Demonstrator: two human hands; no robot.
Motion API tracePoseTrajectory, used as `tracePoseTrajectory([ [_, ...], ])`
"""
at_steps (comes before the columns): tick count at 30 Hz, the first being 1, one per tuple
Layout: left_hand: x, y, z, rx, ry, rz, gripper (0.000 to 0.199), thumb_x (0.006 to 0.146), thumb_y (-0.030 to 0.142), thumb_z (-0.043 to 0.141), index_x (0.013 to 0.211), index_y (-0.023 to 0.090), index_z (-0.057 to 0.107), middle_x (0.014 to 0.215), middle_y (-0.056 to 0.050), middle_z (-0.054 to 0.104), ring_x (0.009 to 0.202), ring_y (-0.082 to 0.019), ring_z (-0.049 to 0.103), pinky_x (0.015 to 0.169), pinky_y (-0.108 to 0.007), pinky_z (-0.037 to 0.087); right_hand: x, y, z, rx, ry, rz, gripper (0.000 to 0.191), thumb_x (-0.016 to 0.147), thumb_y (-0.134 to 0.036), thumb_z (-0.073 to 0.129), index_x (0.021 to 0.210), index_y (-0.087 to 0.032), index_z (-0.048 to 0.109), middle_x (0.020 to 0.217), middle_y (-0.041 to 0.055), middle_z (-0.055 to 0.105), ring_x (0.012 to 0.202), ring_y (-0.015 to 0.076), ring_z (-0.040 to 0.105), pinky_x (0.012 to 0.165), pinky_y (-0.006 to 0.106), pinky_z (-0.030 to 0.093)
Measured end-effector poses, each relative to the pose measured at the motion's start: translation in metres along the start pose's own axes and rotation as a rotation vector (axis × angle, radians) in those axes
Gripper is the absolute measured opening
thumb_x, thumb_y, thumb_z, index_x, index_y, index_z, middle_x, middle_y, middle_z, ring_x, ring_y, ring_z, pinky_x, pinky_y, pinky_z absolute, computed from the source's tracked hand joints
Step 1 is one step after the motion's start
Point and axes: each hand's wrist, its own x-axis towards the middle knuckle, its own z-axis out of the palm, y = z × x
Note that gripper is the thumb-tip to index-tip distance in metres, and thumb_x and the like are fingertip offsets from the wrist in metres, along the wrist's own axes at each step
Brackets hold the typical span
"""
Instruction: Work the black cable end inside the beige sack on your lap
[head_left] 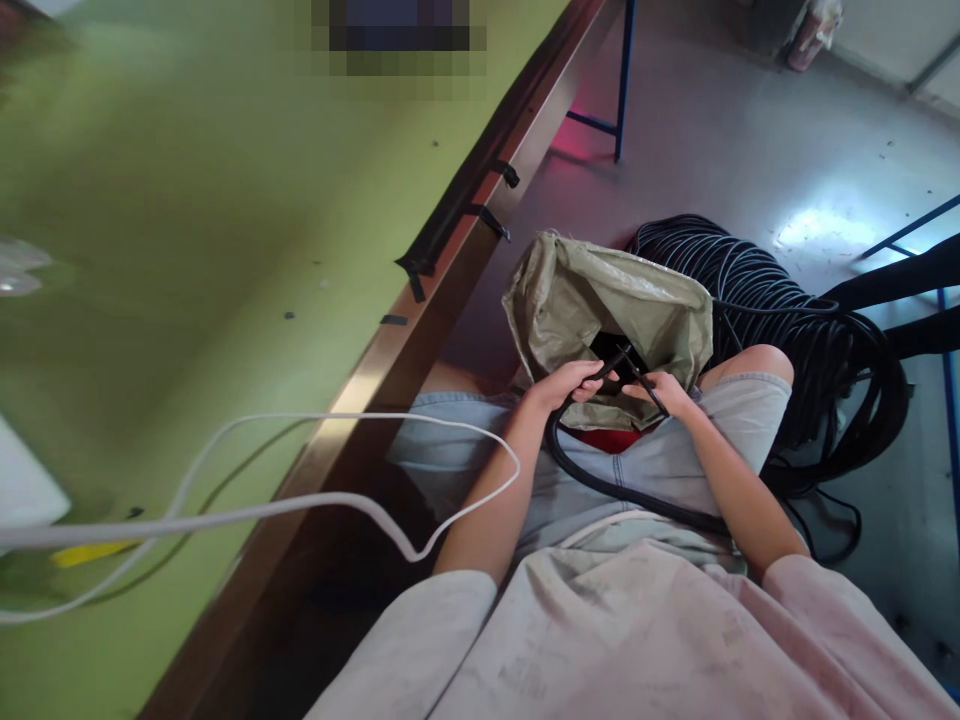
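Over the mouth of a beige woven sack (645, 285), both hands are at work between the knees. My left hand (574, 385) is closed round a thick black cable (581, 475), which loops down across the lap to the right. In my right hand (664, 393) is a thin dark tool (646, 385), gripped by the fingers, its tip close to the cable's end. What kind of tool it is cannot be made out. The sack stands open, with something black inside and red below its rim.
A large coil of black cable (750, 290) lies on the floor to the right of the sack. The green table (225, 280) with a metal edge runs along the left. White cords (285, 510) hang over that edge near my left forearm. Blue metal legs (622, 90) stand beyond.
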Motion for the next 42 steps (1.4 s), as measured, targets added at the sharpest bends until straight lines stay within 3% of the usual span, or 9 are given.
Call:
tracePoseTrajectory([
  [5,0.007,-0.003,0.003,0.127,0.104,0.102,0.053,0.097,0.061,0.052,0.107,0.013,0.072,0.064,0.002,0.049,0.047,-0.006,0.032,0.044,-0.02,0.025,-0.001,-0.005,-0.001,0.055,0.052,-0.017,0.064,0.078,-0.081,0.063,0.079,-0.018,0.065,0.069,0.0001,0.056,0.067,0.0165,0.053,0.061,0.026,0.04],
  [9,0.02,-0.013,0.002,0.322,0.275,0.239,0.05,0.094,0.056,0.059,0.107,0.011,0.074,0.081,-0.005,0.071,0.054,-0.008,0.047,0.051,-0.021,0.036,-0.001,-0.008,0.0,0.012,0.095,-0.064,0.065,0.079,-0.083,0.059,0.072,-0.019,0.059,0.074,0.0018,0.056,0.072,0.017,0.053,0.063,0.026,0.04],
  [12,0.028,-0.017,-0.002,0.483,0.461,0.323,0.037,0.092,0.042,0.067,0.113,0.012,0.076,0.1,-0.01,0.079,0.079,-0.017,0.068,0.073,-0.026,0.053,-0.002,-0.007,-0.003,-0.022,0.061,0.029,0.064,0.08,-0.082,0.059,0.066,-0.02,0.056,0.062,-0.0005,0.049,0.065,0.016,0.049,0.059,0.026,0.035],
  [14,0.03,-0.018,-0.004,0.57,0.579,0.36,0.03,0.09,0.032,0.072,0.114,0.015,0.078,0.114,-0.011,0.079,0.103,-0.022,0.072,0.094,-0.032,0.054,-0.002,-0.005,-0.004,-0.064,0.072,0.087,0.063,0.08,-0.081,0.062,0.063,-0.02,0.055,0.057,-0.0015,0.045,0.062,0.0155,0.048,0.058,0.027,0.032],
  [16,0.031,-0.018,-0.003,0.629,0.64,0.384,0.026,0.089,0.026,0.074,0.113,0.017,0.079,0.122,-0.01,0.077,0.115,-0.024,0.071,0.105,-0.034,0.052,-0.002,-0.003,-0.003,-0.096,0.1,0.102,0.062,0.08,-0.079,0.064,0.064,-0.02,0.057,0.058,-0.0018,0.046,0.062,0.0153,0.048,0.059,0.027,0.033],
  [22,0.03,-0.017,0.005,0.846,0.663,0.461,0.027,0.092,0.023,0.076,0.119,0.017,0.079,0.122,-0.011,0.077,0.112,-0.025,0.072,0.103,-0.034,0.052,0.007,0.006,0.007,-0.139,0.193,-0.065,0.056,0.083,-0.075,0.063,0.074,-0.019,0.059,0.084,0.0036,0.061,0.081,0.0186,0.058,0.077,0.027,0.044],
  [26,0.027,-0.017,0.012,1.028,0.694,0.427,0.029,0.095,0.025,0.072,0.123,0.021,0.077,0.122,-0.01,0.076,0.113,-0.026,0.069,0.101,-0.035,0.052,0.009,0.01,0.011,-0.149,0.193,-0.095,0.054,0.084,-0.072,0.064,0.08,-0.019,0.06,0.091,0.0062,0.062,0.088,0.0203,0.059,0.084,0.029,0.047],
  [32,0.024,-0.017,0.02,1.141,0.776,0.404,0.032,0.099,0.024,0.064,0.129,0.024,0.075,0.12,-0.011,0.074,0.116,-0.028,0.064,0.097,-0.036,0.05,0.006,0.006,0.007,-0.093,0.109,0.049,0.057,0.083,-0.075,0.063,0.073,-0.019,0.058,0.076,0.0022,0.059,0.077,0.0188,0.057,0.07,0.027,0.042],
  [42,0.026,-0.018,0.016,0.967,0.895,0.433,0.025,0.096,0.021,0.068,0.119,0.021,0.077,0.12,-0.01,0.076,0.114,-0.027,0.066,0.102,-0.037,0.049,0.004,0.001,0.006,0.019,0.02,0.101,0.063,0.08,-0.079,0.062,0.08,-0.016,0.065,0.073,0.0007,0.058,0.074,0.0178,0.055,0.066,0.026,0.038],
])
